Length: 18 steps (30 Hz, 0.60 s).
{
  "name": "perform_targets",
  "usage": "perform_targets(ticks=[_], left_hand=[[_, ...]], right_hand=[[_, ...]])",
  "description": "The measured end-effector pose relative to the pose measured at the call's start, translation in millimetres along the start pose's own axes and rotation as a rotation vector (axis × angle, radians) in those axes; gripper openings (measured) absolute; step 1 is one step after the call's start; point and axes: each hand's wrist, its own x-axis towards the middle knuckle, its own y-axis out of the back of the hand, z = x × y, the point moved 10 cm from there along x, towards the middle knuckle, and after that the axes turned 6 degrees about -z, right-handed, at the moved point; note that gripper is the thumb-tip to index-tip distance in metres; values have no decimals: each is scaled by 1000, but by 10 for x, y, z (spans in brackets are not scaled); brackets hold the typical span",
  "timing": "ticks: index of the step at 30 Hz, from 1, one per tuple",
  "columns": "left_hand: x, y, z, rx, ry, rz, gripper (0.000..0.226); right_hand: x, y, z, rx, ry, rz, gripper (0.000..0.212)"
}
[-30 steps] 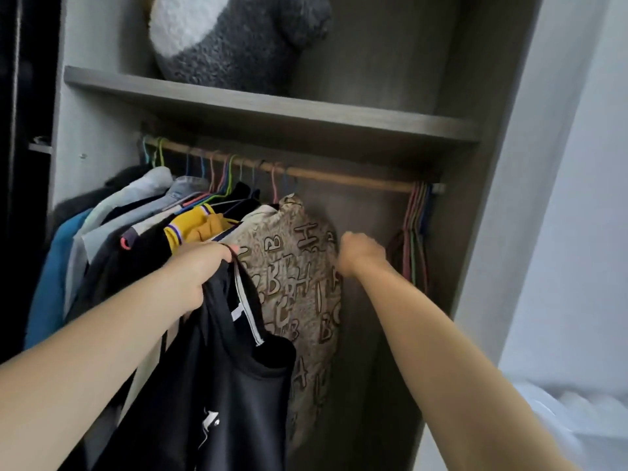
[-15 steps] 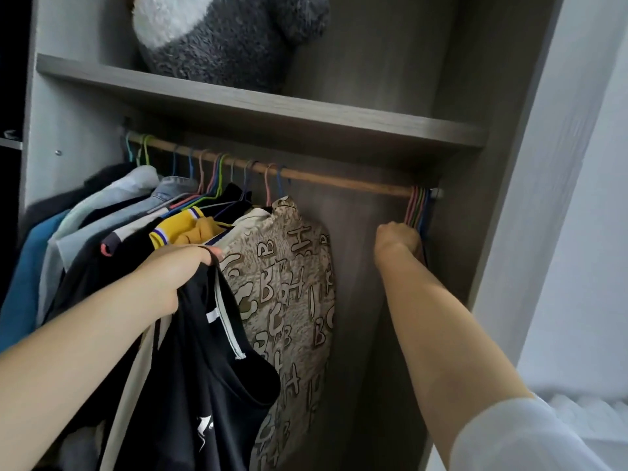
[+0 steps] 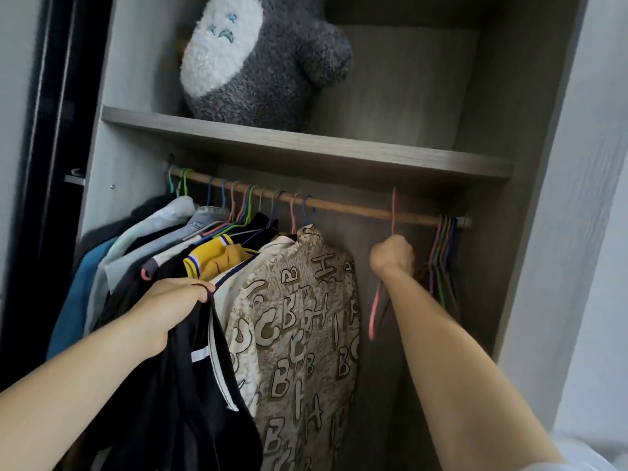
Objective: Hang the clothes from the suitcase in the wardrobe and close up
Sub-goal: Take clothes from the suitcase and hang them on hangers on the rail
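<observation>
- Hung clothes [image 3: 142, 239] crowd the left half of the rail [image 3: 356, 209].
- Our left hand [image 3: 166, 311] clenches the black garment [image 3: 190, 402], low in front of them.
- A letter-print shirt [image 3: 299, 328] hangs between our hands.
- Our right hand [image 3: 392, 254] is fisted round the pink hanger [image 3: 394, 212], its hook at the rail.
- Spare hangers [image 3: 441, 253] bunch at the far right end.

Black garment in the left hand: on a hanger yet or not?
Not on one. The left hand grips the black garment at its top edge; the pink hanger in the right hand is bare.
</observation>
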Motion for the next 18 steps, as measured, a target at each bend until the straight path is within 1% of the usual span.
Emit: perform_targets(ticks=[2, 4, 6, 8, 10, 12, 13, 15, 17, 18], left_hand=[[-86, 60, -16, 22, -9, 18, 25], [-183, 165, -51, 57, -19, 53, 26], [-240, 249, -96, 66, -14, 59, 26], [-309, 379, -202, 91, 16, 64, 21], [-397, 480, -310, 137, 41, 50, 19], [-491, 634, -395, 202, 54, 65, 17], [-546, 723, -448, 216, 75, 76, 16], [-631, 862, -546, 220, 118, 93, 20], [-723, 1000, -641, 249, 152, 126, 27], [-779, 1065, -692, 253, 165, 147, 26]], right_hand=[[-129, -93, 52, 81, 8, 24, 31], [-348, -244, 137, 211, 25, 23, 28], [-600, -417, 264, 380, 42, 0, 22], [-849, -654, 391, 488, 45, -42, 19], [-995, -908, 539, 603, -43, -119, 24], [-1108, -1076, 677, 732, -212, -176, 37], [-1195, -1099, 716, 758, -270, -190, 41], [-1378, -1059, 729, 811, -322, -173, 39], [-1673, -1097, 723, 957, -386, -212, 32], [-1812, -1125, 694, 1029, -390, -243, 29]])
